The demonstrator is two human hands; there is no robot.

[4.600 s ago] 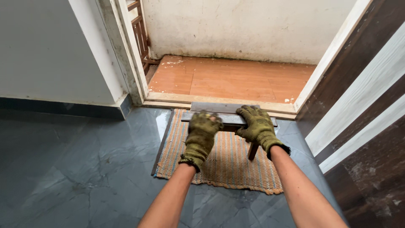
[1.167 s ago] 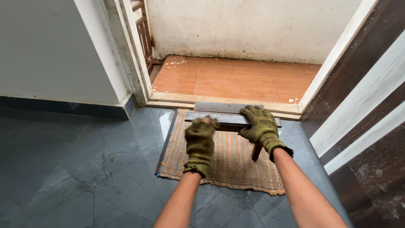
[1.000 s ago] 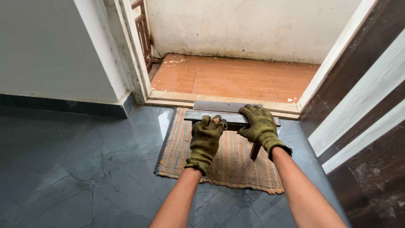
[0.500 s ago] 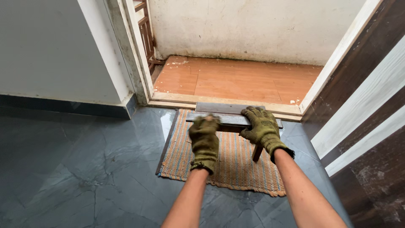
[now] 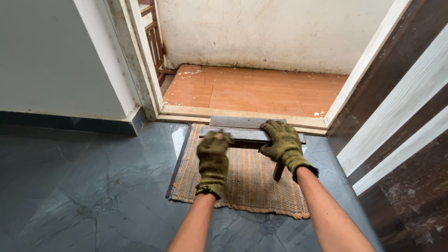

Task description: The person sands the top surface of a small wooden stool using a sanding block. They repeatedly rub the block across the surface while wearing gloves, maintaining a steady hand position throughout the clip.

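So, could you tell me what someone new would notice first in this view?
Two green-gloved hands stand out at the centre: the right hand rests on a low grey stool, while the left hand hovers blurred just in front of it. The stool stands on a striped woven mat at the doorway, on the dark glossy floor. Beyond the threshold lie orange tiles below a stained white wall.

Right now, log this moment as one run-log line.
left hand: gloved, blurred, above woven mat | right hand: gloved, pressing on grey plank | plank: lying across mat's far end by door sill
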